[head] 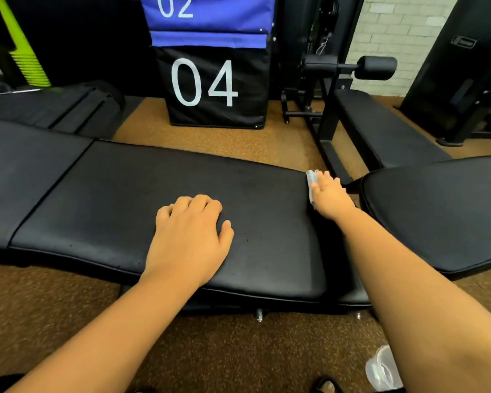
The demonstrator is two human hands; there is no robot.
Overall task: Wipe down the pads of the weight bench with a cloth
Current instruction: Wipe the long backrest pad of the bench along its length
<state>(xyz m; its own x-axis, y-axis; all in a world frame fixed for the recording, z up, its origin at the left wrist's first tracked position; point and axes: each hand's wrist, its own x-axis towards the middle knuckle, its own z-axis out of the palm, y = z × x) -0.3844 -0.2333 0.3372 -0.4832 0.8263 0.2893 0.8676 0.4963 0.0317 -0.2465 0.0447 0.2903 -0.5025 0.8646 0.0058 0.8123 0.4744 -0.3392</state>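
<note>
The long black back pad (159, 199) of the weight bench runs across the middle of the view, and everything here is placed from it. The left hand (192, 236) rests palm down on the pad near its front edge, fingers slightly bent against the vinyl and its grip closed on nothing. The right hand (328, 194) lies at the pad's right end, close to the far corner, pressing a small pale cloth (311, 184) flat against the surface; its fingers are stretched out over the cloth rather than curled round it, and only the cloth's left edge shows beyond the hand. Just right of the pad, across a narrow gap, sits the rounded black seat pad (442, 211). To the pad's left a second padded section (26, 165) meets it at a seam. Behind the pad, on the brown speckled floor (224, 143), stands a black soft box marked 04 (216, 86) with a blue box marked 02 (210, 12) stacked on top. Behind and to the right of the pad another bench (380, 129) stands with a black roller pad (377, 68) on its frame, before a white brick wall (394, 21). In front of the pad, low at the right, a clear plastic container (383, 370) lies on the floor, partly hidden by the right forearm
</note>
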